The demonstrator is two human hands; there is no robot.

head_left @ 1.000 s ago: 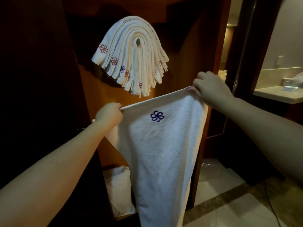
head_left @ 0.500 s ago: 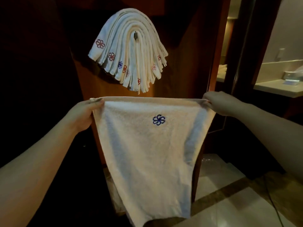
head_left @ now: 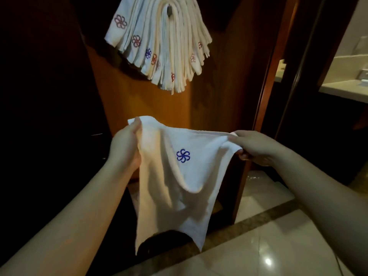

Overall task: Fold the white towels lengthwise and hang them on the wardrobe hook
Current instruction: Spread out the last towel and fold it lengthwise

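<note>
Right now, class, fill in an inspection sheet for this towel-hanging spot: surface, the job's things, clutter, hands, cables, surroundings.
Surface: wooden wardrobe panel behind the work; glossy tiled floor below.
Job's things: white towel with a blue flower mark, held up by its top corners, middle sagging, not yet folded; bundle of folded towels draped over the hook.
Clutter: nothing seen.
Hands: left hand grips the towel's left corner; right hand pinches the right corner.
Cables: nothing seen.
Surroundings: dark wardrobe interior at left; door frame at right, with a pale counter beyond.
</note>
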